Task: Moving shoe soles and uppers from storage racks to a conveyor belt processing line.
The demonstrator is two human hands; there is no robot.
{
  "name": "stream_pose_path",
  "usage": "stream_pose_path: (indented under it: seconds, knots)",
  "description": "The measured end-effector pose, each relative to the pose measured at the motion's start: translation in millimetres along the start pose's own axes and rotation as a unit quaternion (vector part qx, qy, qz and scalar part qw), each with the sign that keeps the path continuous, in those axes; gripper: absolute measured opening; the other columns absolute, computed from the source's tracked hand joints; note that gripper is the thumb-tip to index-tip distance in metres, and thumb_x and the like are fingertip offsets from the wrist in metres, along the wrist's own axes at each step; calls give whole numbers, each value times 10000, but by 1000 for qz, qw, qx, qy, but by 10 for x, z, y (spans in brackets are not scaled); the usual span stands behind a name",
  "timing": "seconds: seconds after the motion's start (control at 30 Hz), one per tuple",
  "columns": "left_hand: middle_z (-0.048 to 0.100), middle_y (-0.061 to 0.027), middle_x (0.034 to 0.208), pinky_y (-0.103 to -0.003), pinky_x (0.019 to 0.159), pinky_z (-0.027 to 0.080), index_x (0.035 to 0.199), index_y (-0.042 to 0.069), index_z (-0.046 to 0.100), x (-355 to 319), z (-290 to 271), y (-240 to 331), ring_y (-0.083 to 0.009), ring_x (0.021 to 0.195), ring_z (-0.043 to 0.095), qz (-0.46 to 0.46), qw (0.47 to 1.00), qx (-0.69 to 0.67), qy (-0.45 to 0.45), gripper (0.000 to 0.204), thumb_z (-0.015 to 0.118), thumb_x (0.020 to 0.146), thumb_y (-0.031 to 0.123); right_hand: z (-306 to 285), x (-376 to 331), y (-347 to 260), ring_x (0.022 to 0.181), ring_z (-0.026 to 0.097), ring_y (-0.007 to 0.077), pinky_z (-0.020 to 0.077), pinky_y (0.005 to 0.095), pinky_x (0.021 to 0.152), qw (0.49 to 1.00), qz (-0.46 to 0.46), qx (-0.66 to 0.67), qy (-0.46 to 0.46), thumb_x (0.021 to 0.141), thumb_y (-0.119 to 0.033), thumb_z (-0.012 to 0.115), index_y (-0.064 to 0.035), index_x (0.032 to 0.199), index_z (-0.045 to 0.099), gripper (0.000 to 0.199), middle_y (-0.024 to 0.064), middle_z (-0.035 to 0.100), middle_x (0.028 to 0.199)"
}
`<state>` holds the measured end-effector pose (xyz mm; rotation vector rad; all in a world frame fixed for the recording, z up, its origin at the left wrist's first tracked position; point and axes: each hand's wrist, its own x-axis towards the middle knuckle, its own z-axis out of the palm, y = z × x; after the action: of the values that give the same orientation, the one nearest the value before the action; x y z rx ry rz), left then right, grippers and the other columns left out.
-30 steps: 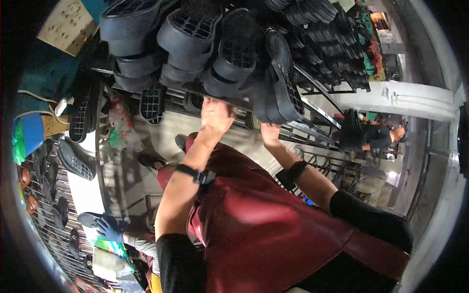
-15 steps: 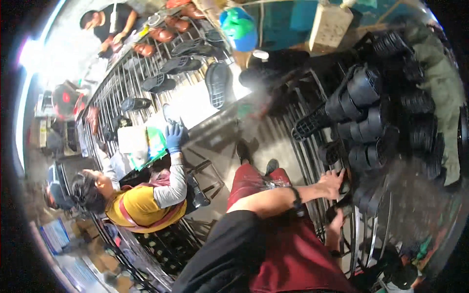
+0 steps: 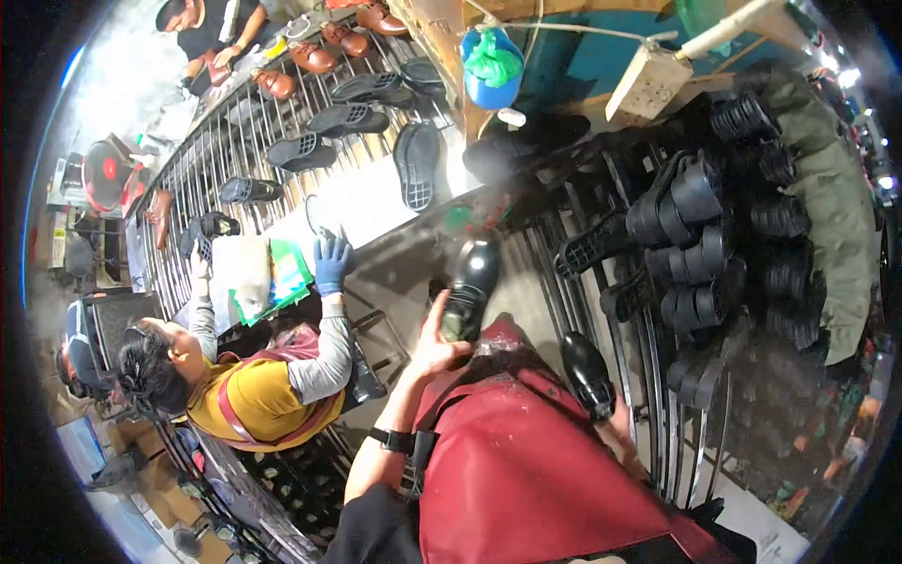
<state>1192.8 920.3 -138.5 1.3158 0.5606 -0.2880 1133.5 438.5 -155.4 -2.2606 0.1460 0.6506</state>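
Observation:
Above my lap are two glossy black shoe uppers. My left hand, with a dark band on the wrist, is closed round the open end of one shoe, its toe pointing away from me. Lower to the right, my right hand holds the other shoe by its rear part, the toe tilted up and left. Most of the right-hand fingers are hidden behind that shoe. A dark red apron covers my lap beneath both hands.
Several black soles are piled on the rack to my right. At left a co-worker in a yellow top, one hand blue-gloved, sits by a rack of soles and brown shoes. A blue bin stands ahead; another person works farther off.
My left hand has moved from the right-hand rack leftward over my lap, bringing a black shoe. My right hand has shifted slightly left, and the shoe in it now shows clearly.

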Motion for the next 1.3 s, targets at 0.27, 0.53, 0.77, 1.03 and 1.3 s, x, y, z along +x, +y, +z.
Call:
stream_pose_path:
  seconds: [0.27, 0.53, 0.77, 1.03, 1.3]
  knots:
    - [543, -167, 1386, -374, 989, 508, 1608, 19, 259, 897, -913, 128, -278, 1148, 595, 27, 961, -77, 266, 1156, 833, 605, -25, 938, 1645, -2243, 1149, 619, 243, 479, 354, 1045, 972, -56, 100, -204, 568, -123, 879, 9, 1436, 510, 952, 118, 659, 1245]
    - [512, -215, 1449, -374, 1128, 392, 1583, -16, 308, 1909, -2099, -36, -306, 1270, 533, 52, 920, 30, 387, 1073, 866, 670, 69, 2961, 3035, -3864, 1182, 512, 258, 434, 416, 1004, 937, 134, 181, -265, 647, -304, 860, 13, 1289, 445, 827, 161, 460, 1234]
    - [517, -217, 1435, -361, 1099, 408, 1584, -31, 292, 2491, -2559, -445, -330, 1235, 549, 92, 930, 47, 353, 1116, 842, 621, 93, 3709, 3863, -4229, 1342, 483, 324, 431, 397, 1093, 952, 105, 170, -230, 621, -228, 833, -29, 1476, 419, 971, 203, 437, 1489]
    - [506, -368, 1460, -436, 1131, 427, 1546, -108, 322, 2522, -2214, -7, -449, 1335, 551, -14, 883, 247, 398, 1029, 842, 720, 218, 3882, 3636, -4167, 1393, 450, 476, 396, 481, 1178, 992, -37, -92, -76, 821, -255, 812, 61, 1568, 288, 966, 318, 426, 1532]
    - [477, -342, 1497, -452, 1151, 408, 1537, -116, 312, 2459, -2347, -338, -471, 1376, 491, 74, 837, 342, 421, 1043, 871, 756, 291, 3271, 4158, -4445, 1214, 537, 434, 470, 518, 1035, 973, -154, -118, 127, 702, -213, 898, 105, 1432, 377, 951, 320, 538, 1289]
